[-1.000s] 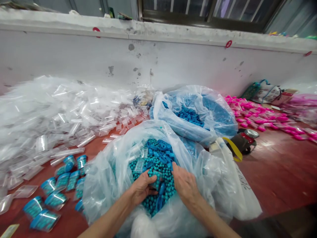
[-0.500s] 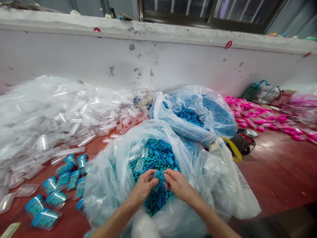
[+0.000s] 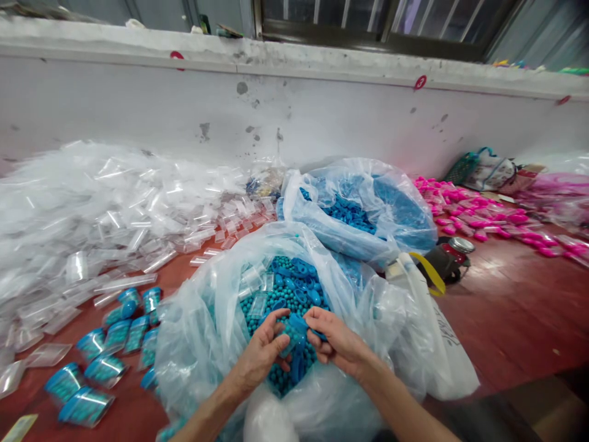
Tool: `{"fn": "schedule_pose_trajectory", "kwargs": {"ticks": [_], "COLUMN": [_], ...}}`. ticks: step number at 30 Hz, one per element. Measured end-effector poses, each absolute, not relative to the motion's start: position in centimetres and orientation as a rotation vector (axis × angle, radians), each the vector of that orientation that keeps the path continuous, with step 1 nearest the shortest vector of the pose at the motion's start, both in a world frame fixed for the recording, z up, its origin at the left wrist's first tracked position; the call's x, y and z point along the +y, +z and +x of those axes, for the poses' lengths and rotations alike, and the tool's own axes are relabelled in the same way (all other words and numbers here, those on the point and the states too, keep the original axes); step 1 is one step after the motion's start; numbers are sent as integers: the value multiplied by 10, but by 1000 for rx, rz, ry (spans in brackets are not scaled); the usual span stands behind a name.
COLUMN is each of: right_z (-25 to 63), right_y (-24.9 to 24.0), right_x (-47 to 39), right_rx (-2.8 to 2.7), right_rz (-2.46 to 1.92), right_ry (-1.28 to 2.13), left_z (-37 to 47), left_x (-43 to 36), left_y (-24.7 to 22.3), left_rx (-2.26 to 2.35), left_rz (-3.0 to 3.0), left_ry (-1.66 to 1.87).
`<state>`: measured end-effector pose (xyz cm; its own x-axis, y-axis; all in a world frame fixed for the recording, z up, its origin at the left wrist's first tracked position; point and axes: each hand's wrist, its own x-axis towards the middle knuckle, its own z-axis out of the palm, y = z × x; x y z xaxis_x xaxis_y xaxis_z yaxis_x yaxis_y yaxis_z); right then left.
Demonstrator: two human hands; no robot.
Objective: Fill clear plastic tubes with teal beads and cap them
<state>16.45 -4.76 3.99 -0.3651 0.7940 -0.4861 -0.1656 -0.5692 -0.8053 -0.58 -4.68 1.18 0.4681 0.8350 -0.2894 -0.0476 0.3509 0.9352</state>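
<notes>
Above the open bag (image 3: 197, 325) of teal beads and blue caps, my left hand (image 3: 269, 347) curls its fingers round a clear container (image 3: 291, 336) with teal beads in it. My right hand (image 3: 334, 337) pinches a blue cap (image 3: 317, 334) just to the right of the container. Teal beads (image 3: 288, 288), loose blue caps (image 3: 306, 276) and a few clear sleeves (image 3: 257, 304) lie in the bag below and behind my hands. The fingers partly hide both held pieces.
Filled containers (image 3: 87, 405) lie on the red table (image 3: 519, 307) at left, before a heap of clear sleeves (image 3: 92, 209). A second bag (image 3: 409, 215) holds blue caps. Pink pieces (image 3: 483, 215), a dark object with a yellow strap (image 3: 430, 273) and a white sack (image 3: 442, 344) are at right.
My hands have moved slightly apart. My right hand has turned, with a blue cap now between its fingers, and more of the beaded container shows at my left hand.
</notes>
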Motion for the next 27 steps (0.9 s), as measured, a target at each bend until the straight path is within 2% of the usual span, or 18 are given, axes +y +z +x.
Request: {"fn": "schedule_pose_trajectory", "kwargs": {"ticks": [18,22,27], "right_z": [156,153,162], "right_y": [27,29,33], "right_x": [-52,-51,-49], "right_rx": [-917,-952,-839], "right_rz": [-1087,-1209,-1116], "right_ry": [2106,1947,1901], "left_z": [0,2,-3], "left_x": [-57,-56,-53], "left_y": [16,18,20], "left_rx": [1070,1173,1106], "left_rz": [1170,1157,1078], "left_ry": [710,735,675]}}
